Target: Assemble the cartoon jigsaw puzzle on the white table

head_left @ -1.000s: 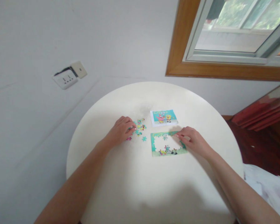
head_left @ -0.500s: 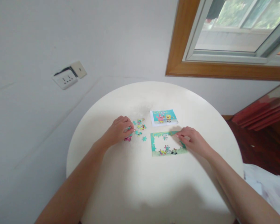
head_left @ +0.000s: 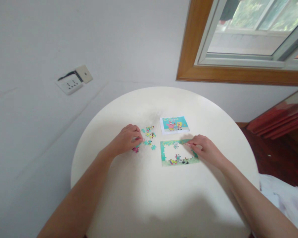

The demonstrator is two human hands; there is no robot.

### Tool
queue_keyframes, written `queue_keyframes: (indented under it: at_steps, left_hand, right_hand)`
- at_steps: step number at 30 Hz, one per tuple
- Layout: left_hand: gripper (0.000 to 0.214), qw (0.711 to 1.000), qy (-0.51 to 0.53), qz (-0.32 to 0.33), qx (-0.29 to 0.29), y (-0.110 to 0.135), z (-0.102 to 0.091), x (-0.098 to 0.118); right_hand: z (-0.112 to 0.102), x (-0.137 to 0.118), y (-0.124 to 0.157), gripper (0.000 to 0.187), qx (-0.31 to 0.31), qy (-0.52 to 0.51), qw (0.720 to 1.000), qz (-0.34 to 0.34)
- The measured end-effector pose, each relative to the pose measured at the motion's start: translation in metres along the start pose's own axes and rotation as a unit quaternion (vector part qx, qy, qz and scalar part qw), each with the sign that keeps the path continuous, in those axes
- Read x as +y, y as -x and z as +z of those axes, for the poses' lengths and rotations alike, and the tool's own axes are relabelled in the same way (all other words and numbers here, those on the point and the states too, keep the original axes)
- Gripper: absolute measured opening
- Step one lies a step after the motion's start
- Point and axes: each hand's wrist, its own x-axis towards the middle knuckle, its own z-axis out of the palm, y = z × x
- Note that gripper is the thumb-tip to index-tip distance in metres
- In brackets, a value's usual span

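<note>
A partly built jigsaw puzzle (head_left: 178, 152) lies on the round white table (head_left: 164, 198); its green border is joined and its middle is bare. My right hand (head_left: 205, 149) rests on the puzzle's upper right corner, fingers curled and pressed to the edge. Several loose puzzle pieces (head_left: 149, 137) are scattered to the left of the puzzle. My left hand (head_left: 126, 138) sits at that pile with its fingertips pinched on a small piece. A reference picture card (head_left: 174, 124) with cartoon figures lies just behind the puzzle.
The table stands against a white wall with a loose wall socket (head_left: 72, 81) at the left. A wood-framed window (head_left: 238, 43) is at the upper right. Red folded cloth (head_left: 280, 122) lies on the dark floor to the right.
My left hand has drawn slightly back toward me at the pile's near edge, fingers closing on a piece. My right hand has stayed on the puzzle corner.
</note>
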Motion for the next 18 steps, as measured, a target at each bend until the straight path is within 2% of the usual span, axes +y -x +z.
queue_keyframes:
  at_steps: [7, 9, 14, 18]
  left_hand:
    - [0.013, 0.999, 0.024, 0.022, -0.032, 0.001, -0.004, 0.006]
    - [0.014, 1.0, 0.009, 0.017, -0.014, 0.0, -0.001, 0.004]
    - [0.019, 0.995, -0.057, -0.039, 0.075, -0.005, 0.014, 0.0]
    - [0.021, 0.989, -0.083, -0.073, 0.1, -0.008, 0.027, 0.007]
  right_hand:
    - [0.0, 0.0, 0.0, 0.025, -0.002, -0.001, 1.0, 0.001]
    - [0.0, 0.0, 0.0, 0.025, -0.004, -0.002, 1.0, 0.001]
    - [0.001, 0.0, 0.0, 0.025, -0.004, -0.002, 1.0, -0.003]
    - [0.001, -0.001, 0.0, 0.026, -0.007, -0.003, 1.0, -0.008]
